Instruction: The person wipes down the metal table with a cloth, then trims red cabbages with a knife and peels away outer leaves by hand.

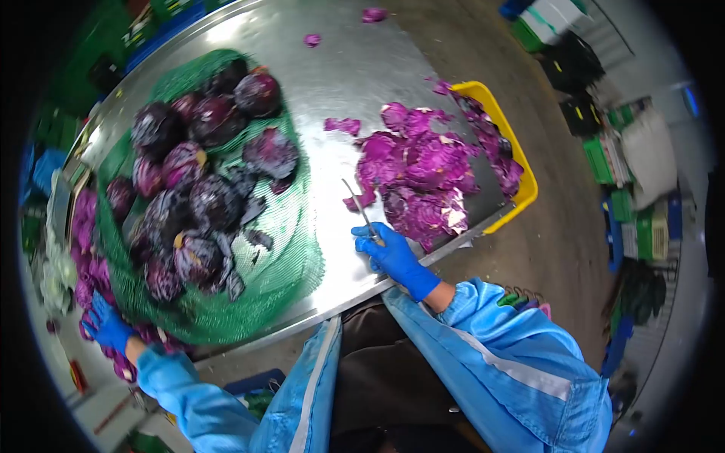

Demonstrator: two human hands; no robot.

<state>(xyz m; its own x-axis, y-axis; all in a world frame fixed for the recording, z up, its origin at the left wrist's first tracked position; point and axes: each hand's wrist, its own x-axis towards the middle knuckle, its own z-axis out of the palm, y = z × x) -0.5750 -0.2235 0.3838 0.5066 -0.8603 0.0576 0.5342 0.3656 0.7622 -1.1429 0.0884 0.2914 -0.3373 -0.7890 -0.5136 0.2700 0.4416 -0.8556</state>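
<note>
My right hand (396, 260), in a blue glove, is closed around a knife (360, 205) whose thin blade points away from me over the metal table. Just beyond it lies a pile of torn red cabbage leaves (419, 166). Far to the left, my left hand (109, 326), also gloved in blue, has its fingers spread at a heap of bright purple cabbages (92, 272); whether it touches one I cannot tell. Between the hands, dark red cabbages (215, 202) with outer leaves rest on a green mesh bag (291, 249).
The metal table (332, 83) has a raised edge near my body. A yellow bin (521, 158) holding leaves stands against its right side. Small leaf scraps (313, 40) lie at the far end. Green and white crates (604, 160) stand along the right wall.
</note>
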